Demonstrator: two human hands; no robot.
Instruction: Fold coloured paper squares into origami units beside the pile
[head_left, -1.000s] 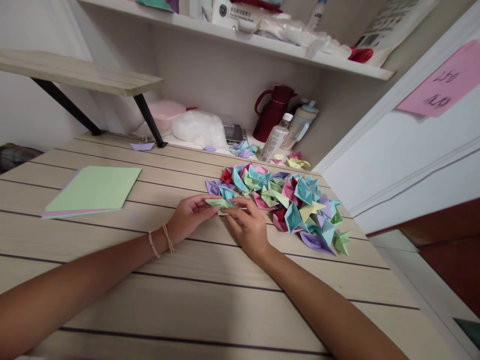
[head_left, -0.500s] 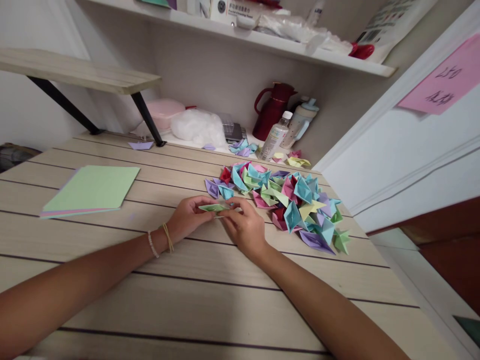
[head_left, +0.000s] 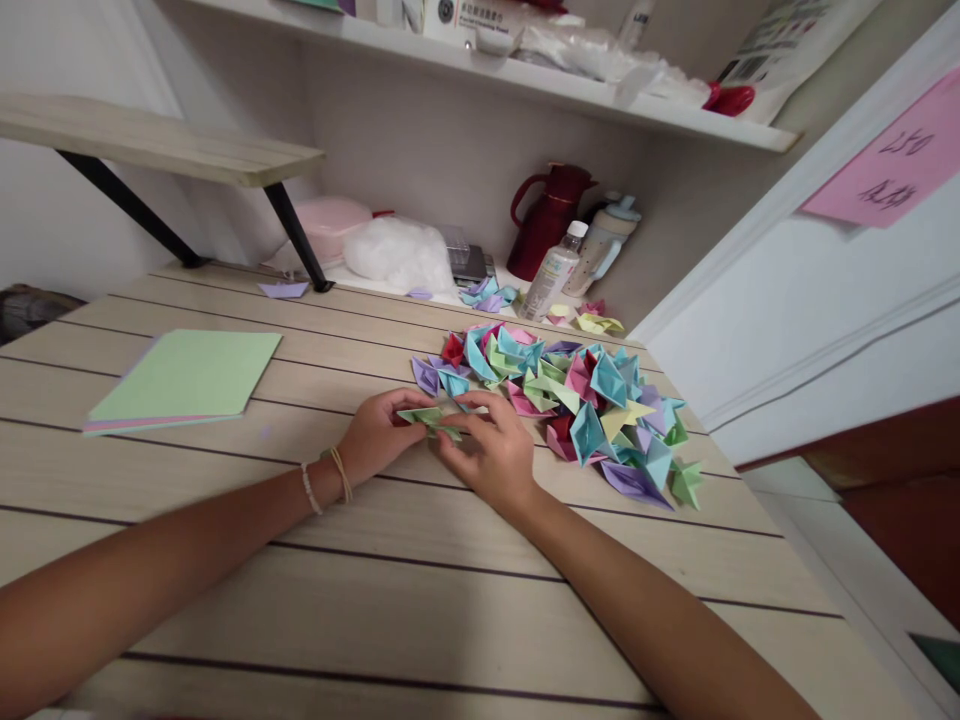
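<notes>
A small folded piece of green paper is held between my two hands, just above the slatted table. My left hand pinches its left end between thumb and fingers. On the other side, my right hand grips the right end, thumb below and fingers above. Part of the paper is hidden by the fingers. Close beyond my right hand lies a heap of folded paper boats in blue, green, pink, purple, red and yellow.
At the left lies a stack of square paper, green on top. Behind the heap stand a plastic bottle, a dark red jug and a pale tumbler. A small raised shelf stands on black legs at the back left.
The fingers of my right hand have opened out a little along the green paper, and its right part now shows more spread folds. My left hand keeps its pinch.
</notes>
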